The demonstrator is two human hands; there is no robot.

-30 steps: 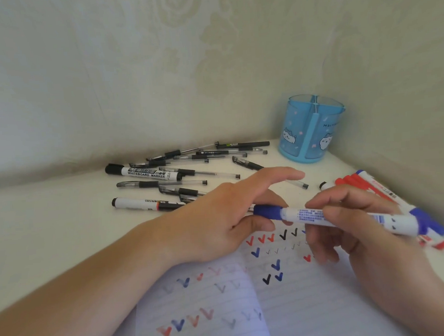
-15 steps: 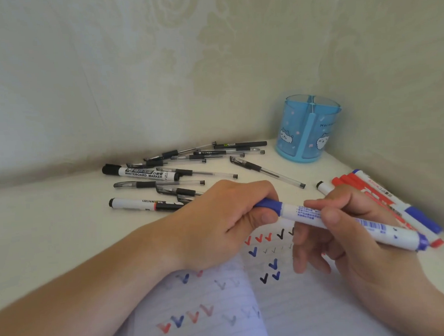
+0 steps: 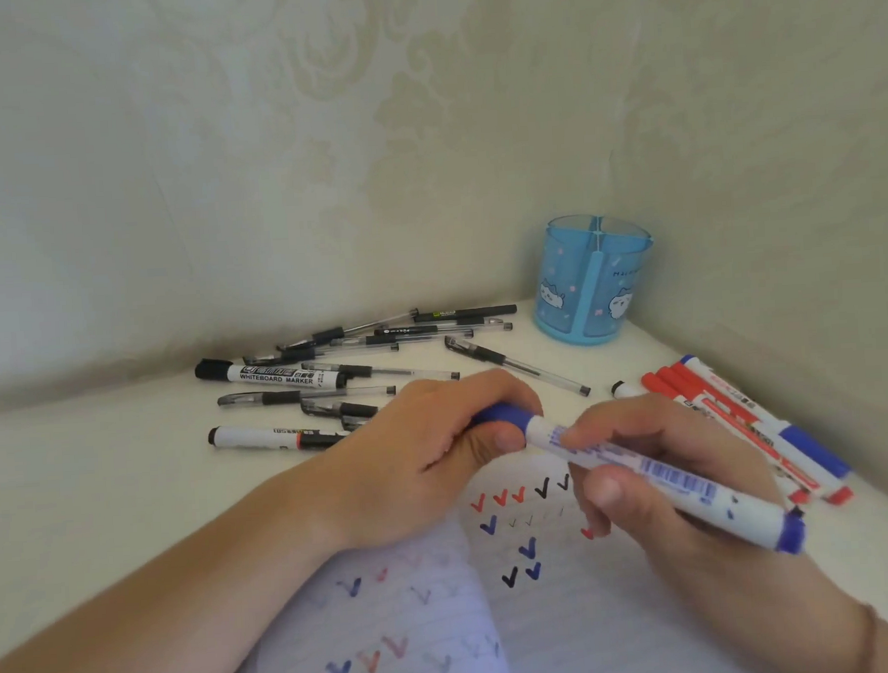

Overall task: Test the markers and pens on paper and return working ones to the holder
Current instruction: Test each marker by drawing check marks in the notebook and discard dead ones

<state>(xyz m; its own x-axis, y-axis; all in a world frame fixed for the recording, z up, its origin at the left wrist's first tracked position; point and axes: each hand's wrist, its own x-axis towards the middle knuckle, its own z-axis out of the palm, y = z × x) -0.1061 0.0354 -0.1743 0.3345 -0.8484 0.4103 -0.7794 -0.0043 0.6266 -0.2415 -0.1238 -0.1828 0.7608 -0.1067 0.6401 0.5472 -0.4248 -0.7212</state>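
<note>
Right now our left hand has its fingers curled tight round the blue cap of a whiteboard marker, thumb pressed against the cap's edge, while our right hand pinches the white barrel between thumb and fingertips. The marker lies slantwise just above the lined paper, cap end up to the left, blue tail end down to the right. We judge the cap is either being pulled off or pushed home — the seam looks closed, so we cannot say which.

Under our hands the paper carries rows of red, blue and black ticks. Behind the left hand a heap of black gel pens and two black markers lies scattered on the desk; to the right, red and blue markers sit side by side near the wall. The blue holder stands upright in the corner, well apart from our hands, and no pen shows above its rim.

What could go wrong: a stiff cap letting go suddenly could jerk our left hand back into the gel pens and roll them about. A bared tip could smear our fingers or the ticks — and the sorted piles could get muddled.
</note>
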